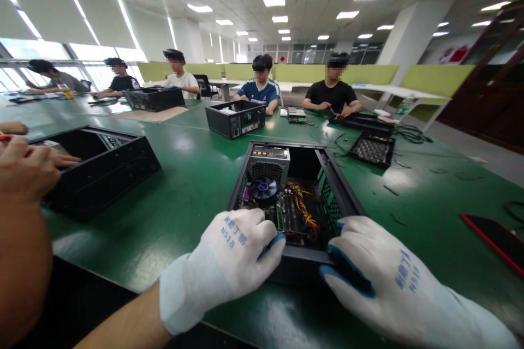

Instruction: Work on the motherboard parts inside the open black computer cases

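Observation:
An open black computer case lies before me on its side. Inside sit a power supply, a round CPU fan and a bundle of red, yellow and black cables. My left hand, in a white work glove with blue fingertips, is closed at the near side of the case. Its fingers curl down over the board, and what they hold is hidden. With a matching glove on, my right hand grips the case's near right corner, fingers on the rim and thumb below.
At left a neighbour's hand reaches into another black case. Across the green table, several people work near more cases. A black drive cage, loose cables and a red-edged black item lie to the right.

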